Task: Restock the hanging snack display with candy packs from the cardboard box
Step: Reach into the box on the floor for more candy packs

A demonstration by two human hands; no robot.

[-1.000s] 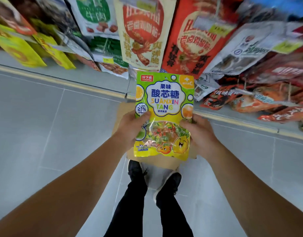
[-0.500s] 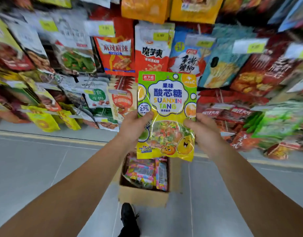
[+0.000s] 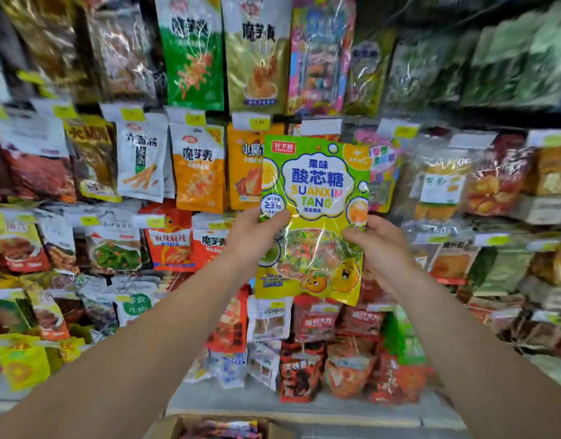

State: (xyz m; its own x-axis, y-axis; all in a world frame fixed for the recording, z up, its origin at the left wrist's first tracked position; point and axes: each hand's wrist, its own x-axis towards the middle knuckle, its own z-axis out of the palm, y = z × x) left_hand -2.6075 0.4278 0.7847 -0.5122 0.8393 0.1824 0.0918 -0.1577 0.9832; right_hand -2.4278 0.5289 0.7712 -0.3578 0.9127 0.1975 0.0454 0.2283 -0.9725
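The left hand (image 3: 257,236) grips the left edge of the candy pack (image 3: 314,217) about halfway up, thumb pressed across the front near the blue roundel, fingers hidden behind. The pack stands upright between the two hands, long axis vertical, printed face toward the camera, top edge just below a white price tag (image 3: 320,126) on the hanging snack display (image 3: 190,160). The right hand (image 3: 380,248) pinches the right edge at much the same height, thumb on the front, so neither hand is nearer the pack than the other. The pack's top, where a hang hole would be, rises well above both hands and lies toward the display; the hole itself and any free hook behind the pack cannot be made out. Threading it on probably calls for pushing the top edge forward. The cardboard box (image 3: 174,427) sits low, beneath the arms.
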